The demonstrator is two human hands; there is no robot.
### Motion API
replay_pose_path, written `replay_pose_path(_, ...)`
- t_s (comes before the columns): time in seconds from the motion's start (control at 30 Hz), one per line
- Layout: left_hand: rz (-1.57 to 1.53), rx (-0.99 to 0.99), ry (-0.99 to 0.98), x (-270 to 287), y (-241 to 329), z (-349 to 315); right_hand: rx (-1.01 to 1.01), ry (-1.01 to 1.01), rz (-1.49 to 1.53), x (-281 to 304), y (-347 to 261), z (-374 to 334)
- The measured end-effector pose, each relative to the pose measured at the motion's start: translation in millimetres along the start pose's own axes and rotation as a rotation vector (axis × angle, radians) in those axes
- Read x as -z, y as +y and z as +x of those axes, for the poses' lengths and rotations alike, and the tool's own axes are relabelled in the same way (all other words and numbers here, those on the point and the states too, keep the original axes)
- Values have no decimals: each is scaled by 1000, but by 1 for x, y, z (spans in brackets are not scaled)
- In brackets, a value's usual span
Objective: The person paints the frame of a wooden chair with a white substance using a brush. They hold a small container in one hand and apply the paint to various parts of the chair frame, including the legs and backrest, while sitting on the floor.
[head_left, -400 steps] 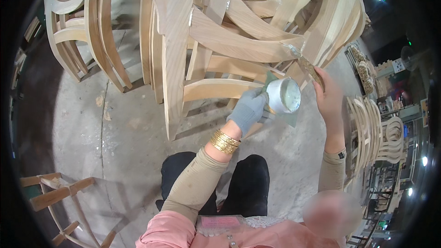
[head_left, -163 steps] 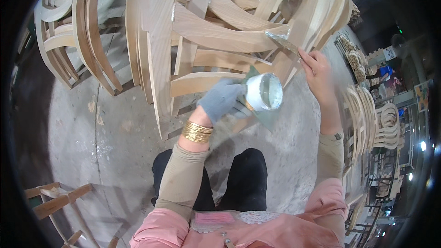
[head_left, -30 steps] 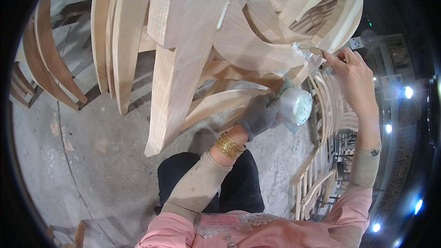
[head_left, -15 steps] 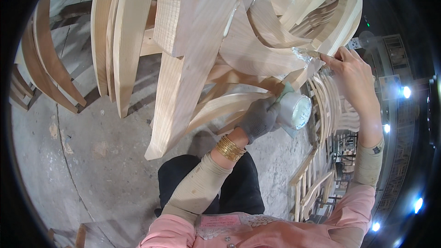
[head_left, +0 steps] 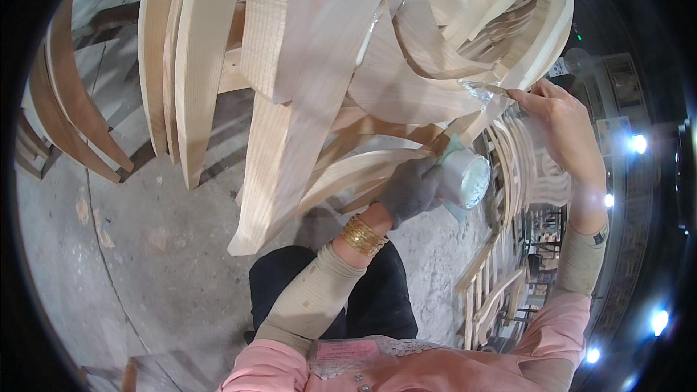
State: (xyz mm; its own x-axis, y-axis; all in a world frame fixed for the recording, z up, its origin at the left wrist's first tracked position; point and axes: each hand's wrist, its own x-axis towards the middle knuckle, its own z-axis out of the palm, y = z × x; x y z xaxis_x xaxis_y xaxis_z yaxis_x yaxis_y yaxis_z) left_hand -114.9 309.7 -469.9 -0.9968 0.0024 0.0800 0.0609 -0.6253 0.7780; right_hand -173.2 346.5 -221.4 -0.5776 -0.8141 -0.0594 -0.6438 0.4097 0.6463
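Observation:
In my gloved left hand is a white tub tilted on its side, white paste coating its inside. A pale green cloth is tucked against that tub. My bare right hand pinches a small brush, though its exact kind is hard to make out. Its white-smeared tip touches a joint of the pale wooden chair-like frame, where a curved rail meets another piece. A white bead of glue runs along another seam of this frame.
Curved wooden legs stand at the left, with darker curved pieces beyond them. More wooden frames stack along the right. Beneath lies a grey concrete floor with a crack.
My right hand and the brush have shifted slightly down along the joint. The tub has turned a little in my left hand, and the view has moved slightly.

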Motion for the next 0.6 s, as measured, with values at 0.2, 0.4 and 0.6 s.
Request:
replay_pose_path(0.2, 16, -26, -16, 3, -8, 2, -40, -22, 140, 11, 0, 1)
replay_pose_path(0.4, -32, -29, -88, 6, -15, 5, -11, -65, 74, 5, 3, 7)
replay_pose_path(0.6, 68, -21, -34, 0, -5, 2, -46, 2, 117, 4, 2, -5)
